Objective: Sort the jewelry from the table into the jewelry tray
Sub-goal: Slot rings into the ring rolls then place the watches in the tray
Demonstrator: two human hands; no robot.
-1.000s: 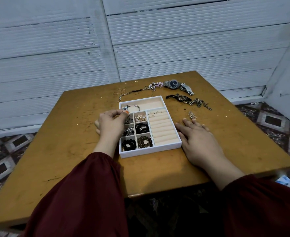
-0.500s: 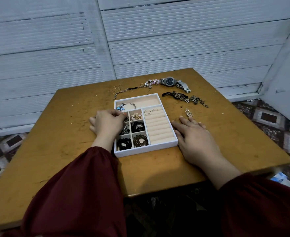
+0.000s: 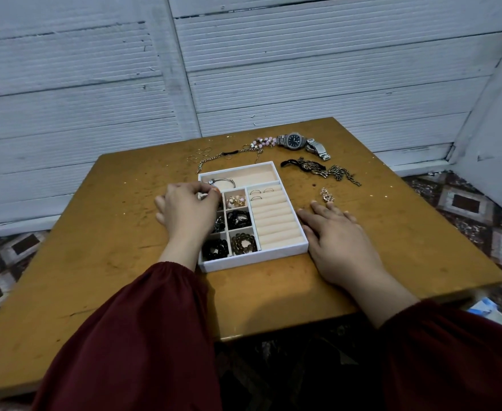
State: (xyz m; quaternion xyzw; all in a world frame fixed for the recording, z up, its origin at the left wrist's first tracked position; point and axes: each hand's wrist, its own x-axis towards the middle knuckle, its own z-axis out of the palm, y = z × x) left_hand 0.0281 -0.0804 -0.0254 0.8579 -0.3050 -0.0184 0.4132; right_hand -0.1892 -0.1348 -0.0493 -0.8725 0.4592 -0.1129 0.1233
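The white jewelry tray [image 3: 298, 250] sits mid-table, its small compartments filled with beaded bracelets, a bangle [image 3: 222, 182] in the top section and rings [image 3: 261, 191] in the ring rolls. My left hand [image 3: 187, 209] hovers over the tray's upper-left compartment, fingertips pinching a small silvery piece [image 3: 202, 196]. My right hand [image 3: 336, 239] lies flat on the table against the tray's right side. Loose on the table beyond are a wristwatch [image 3: 295, 140], a pink bead bracelet [image 3: 262, 142], a thin chain [image 3: 214, 159], dark chains [image 3: 321, 171], small rings [image 3: 200, 153] and a little ornament [image 3: 327, 195].
The wooden table [image 3: 101, 232] stands against a white slatted wall [image 3: 273, 69]. Patterned floor tiles [image 3: 466, 203] show on both sides. My dark red sleeves [image 3: 143, 336] fill the lower view.
My left hand stays over the tray's upper-left compartments, its fingertips shifting slightly around the small piece. The right hand has not moved; only the camera view drifted.
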